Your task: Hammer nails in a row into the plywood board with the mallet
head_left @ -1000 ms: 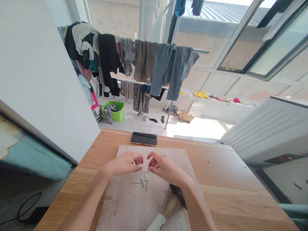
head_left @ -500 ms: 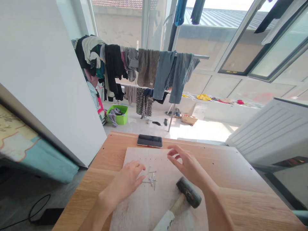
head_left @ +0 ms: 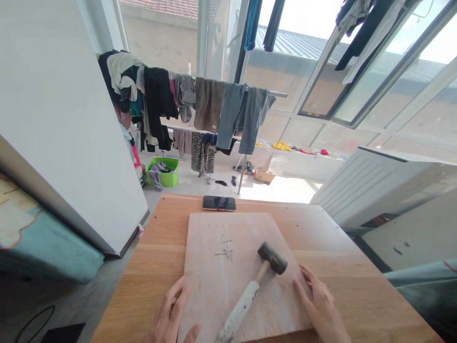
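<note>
Hands first: both are open and empty, gripping nothing, set well apart at either side edge of the wooden board (head_left: pixel 246 228). Furthest left, the left hand (head_left: pixel 171 314) lies with fingers spread over the board's left edge, the thumb on the board itself. The bottom of the frame cuts off its wrist, so I cannot tell whether the palm presses down or merely rests. The board lies flat on the wooden table (head_left: pixel 342 286), squarely in front of the person.

Near the middle of the board is a small loose heap of nails (head_left: pixel 225 248), apart from both hands. Just to their right lies a mallet (head_left: pixel 252 293), its black head pointing away from the person and its pale handle running back toward the near edge between the two hands, touched by neither. Further right, the right hand (head_left: pixel 319 307) rests flat against the board's right edge, fingers pointing away.

Beyond the board, a dark phone (head_left: pixel 219 203) lies face up at the table's far edge. On the floor behind stand a green basket (head_left: pixel 164 171) and a drying rack (head_left: pixel 214 102) hung with clothes.
</note>
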Available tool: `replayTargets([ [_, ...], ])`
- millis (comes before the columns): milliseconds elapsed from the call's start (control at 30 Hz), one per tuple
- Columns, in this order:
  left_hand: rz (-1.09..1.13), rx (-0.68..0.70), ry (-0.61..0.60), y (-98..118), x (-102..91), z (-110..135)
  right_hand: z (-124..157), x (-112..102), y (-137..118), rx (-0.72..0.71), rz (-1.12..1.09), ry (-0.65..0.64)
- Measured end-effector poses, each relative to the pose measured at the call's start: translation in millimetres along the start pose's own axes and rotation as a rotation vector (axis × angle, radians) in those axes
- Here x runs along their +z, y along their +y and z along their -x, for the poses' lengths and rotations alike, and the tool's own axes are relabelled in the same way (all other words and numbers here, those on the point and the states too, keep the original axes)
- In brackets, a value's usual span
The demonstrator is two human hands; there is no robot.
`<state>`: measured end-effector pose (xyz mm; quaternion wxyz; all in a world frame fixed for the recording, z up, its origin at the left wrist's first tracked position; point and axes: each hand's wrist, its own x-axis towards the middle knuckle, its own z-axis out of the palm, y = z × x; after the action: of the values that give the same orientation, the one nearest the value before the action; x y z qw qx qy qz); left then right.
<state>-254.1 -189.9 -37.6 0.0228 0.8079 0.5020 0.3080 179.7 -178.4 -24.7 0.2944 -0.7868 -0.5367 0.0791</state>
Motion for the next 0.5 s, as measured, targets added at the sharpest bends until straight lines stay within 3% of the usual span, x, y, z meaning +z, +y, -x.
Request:
replayTargets([
  [100,0.046,-0.015,-0.002,3,-3.3,-4,15,8,-11,-0.008,0.017,0.022],
  [200,0.038,-0.071,0.037,-8,-7.0,-2,28,17,-24,-0.002,-0.023,0.002],
  [400,-0.011,-0.266,0.187,-62,-24.7,12,50,44,-62,-0.066,-0.177,-0.028],
  [500,-0.050,-0.295,0.219,-88,-40.2,19,54,50,-80,-0.090,-0.315,-0.132],
])
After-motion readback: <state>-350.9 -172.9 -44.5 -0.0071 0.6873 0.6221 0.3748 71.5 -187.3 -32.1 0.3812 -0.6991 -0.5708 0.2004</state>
